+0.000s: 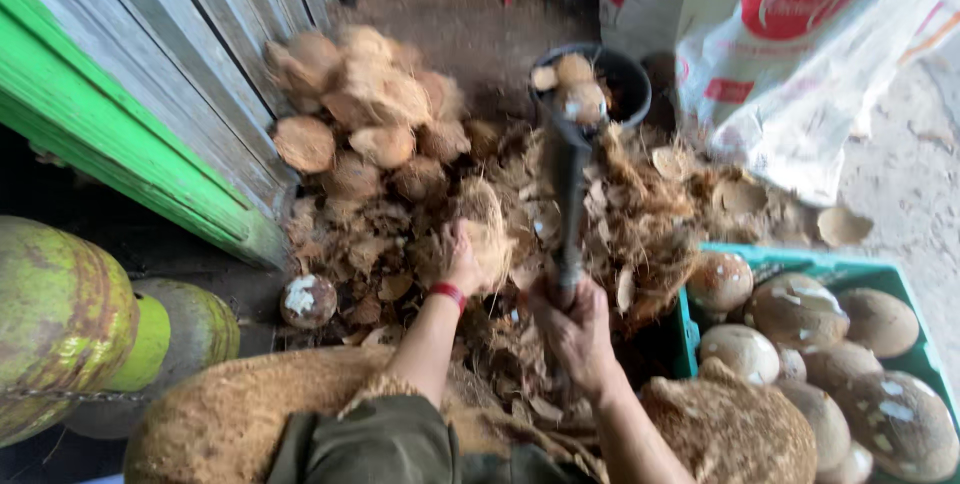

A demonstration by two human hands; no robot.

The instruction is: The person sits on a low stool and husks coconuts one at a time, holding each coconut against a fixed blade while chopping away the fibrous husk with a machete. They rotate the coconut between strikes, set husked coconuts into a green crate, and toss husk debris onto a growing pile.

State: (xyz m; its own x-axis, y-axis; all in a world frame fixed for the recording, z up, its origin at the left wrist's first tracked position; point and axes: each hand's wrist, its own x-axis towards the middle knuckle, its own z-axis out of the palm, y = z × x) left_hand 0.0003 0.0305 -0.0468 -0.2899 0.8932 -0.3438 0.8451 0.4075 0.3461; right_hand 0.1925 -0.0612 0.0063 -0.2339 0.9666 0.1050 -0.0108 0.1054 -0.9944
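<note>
Both hands busy: left fingers (462, 262) curled round husked coconut (487, 234); right fingers (570, 316) clenched on machete handle (568, 279).

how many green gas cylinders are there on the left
2. One large gas cylinder stands at the far left edge. A second gas cylinder stands just to its right, partly hidden behind it. More may sit out of view past the frame edge.

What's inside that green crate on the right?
The green crate holds husked coconuts, pale brown with white patches, piled to the rim. Whatever lies beneath the top layer is covered, and the crate's bottom is hidden.
</note>
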